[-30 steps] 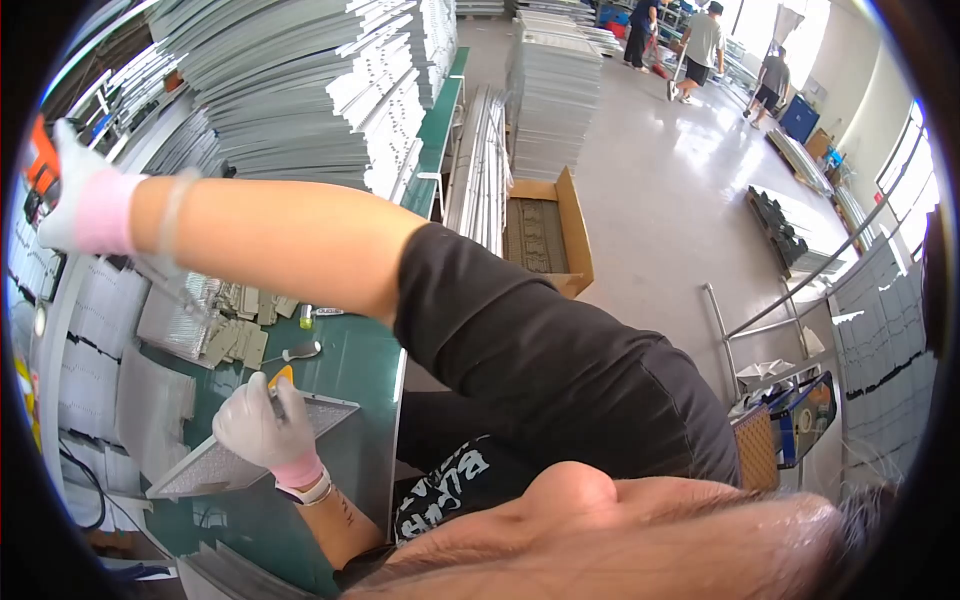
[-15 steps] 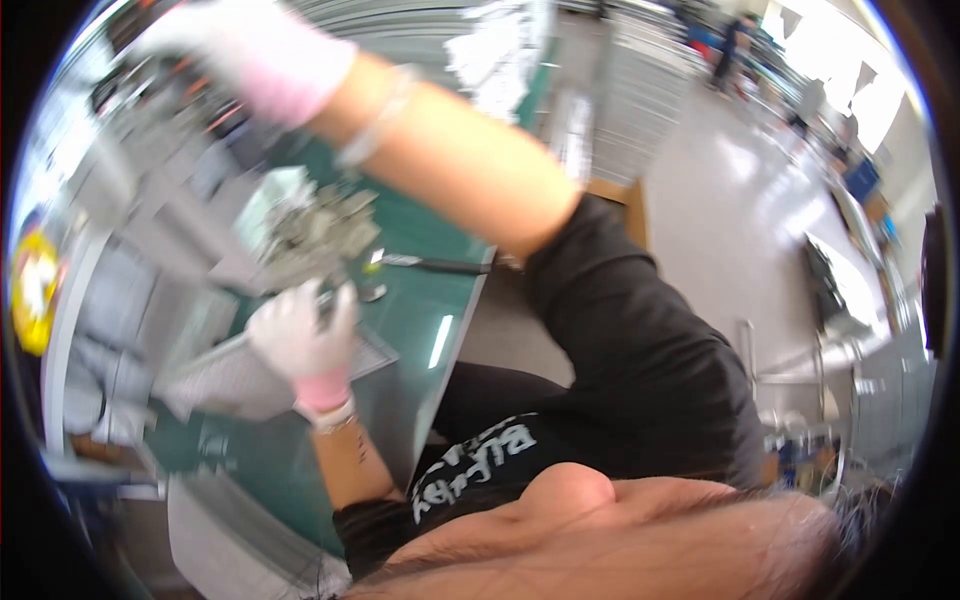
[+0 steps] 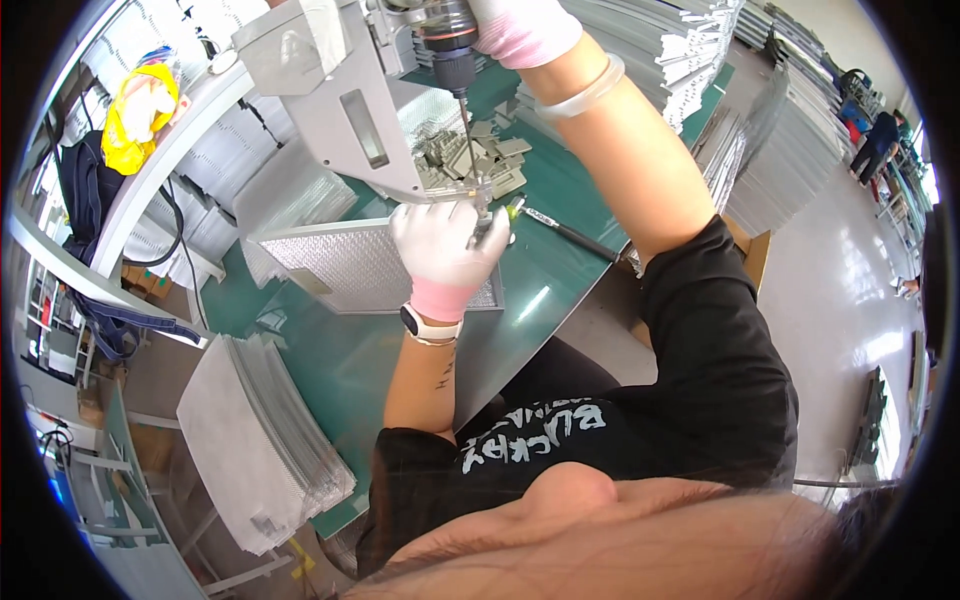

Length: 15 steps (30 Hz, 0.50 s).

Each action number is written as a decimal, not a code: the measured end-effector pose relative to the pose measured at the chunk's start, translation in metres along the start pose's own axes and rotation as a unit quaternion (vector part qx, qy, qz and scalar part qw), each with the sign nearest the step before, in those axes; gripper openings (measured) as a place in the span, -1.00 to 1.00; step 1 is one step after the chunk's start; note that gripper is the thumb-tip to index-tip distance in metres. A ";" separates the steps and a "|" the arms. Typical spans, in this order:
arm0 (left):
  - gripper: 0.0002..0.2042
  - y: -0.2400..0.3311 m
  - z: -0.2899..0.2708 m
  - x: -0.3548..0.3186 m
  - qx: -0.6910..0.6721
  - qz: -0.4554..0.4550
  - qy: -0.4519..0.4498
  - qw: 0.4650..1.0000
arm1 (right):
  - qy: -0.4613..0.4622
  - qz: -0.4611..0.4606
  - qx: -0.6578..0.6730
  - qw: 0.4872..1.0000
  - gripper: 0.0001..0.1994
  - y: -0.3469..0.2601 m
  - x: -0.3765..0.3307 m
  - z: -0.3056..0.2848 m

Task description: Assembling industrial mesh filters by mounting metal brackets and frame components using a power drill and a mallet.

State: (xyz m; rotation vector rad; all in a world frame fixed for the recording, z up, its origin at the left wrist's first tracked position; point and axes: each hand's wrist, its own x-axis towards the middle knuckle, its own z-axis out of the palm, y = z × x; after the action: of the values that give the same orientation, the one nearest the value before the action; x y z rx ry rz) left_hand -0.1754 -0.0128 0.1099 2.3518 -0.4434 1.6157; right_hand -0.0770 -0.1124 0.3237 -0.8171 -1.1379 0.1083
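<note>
In the head view, the left grip (image 3: 447, 245) is half curled, thumb raised, at the panel (image 3: 345, 262) on the green tabletop (image 3: 320, 355); what it pinches cannot be told. The drill (image 3: 448, 50) points down, its bit ending near those fingers. The right grip (image 3: 525, 25) is beside the drill, fingers cut off, so its hold cannot be told.

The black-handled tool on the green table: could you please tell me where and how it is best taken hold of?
Probably by the black handle, coming from the person's right over the table's edge: the handle is long and slim and points toward that edge, whereas the tool's other end lies close by the left hand.
</note>
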 end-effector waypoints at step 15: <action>-0.81 -0.005 -0.005 -0.001 -0.026 0.008 -0.002 1.000 | 0.052 0.065 0.048 0.995 -0.87 0.004 -0.018 0.007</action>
State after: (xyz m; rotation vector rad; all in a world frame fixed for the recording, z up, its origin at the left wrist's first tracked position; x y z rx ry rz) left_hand -0.1781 -0.0057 0.1108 2.3199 -0.5013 1.5860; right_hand -0.0896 -0.1149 0.3085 -0.8017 -0.9734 0.2240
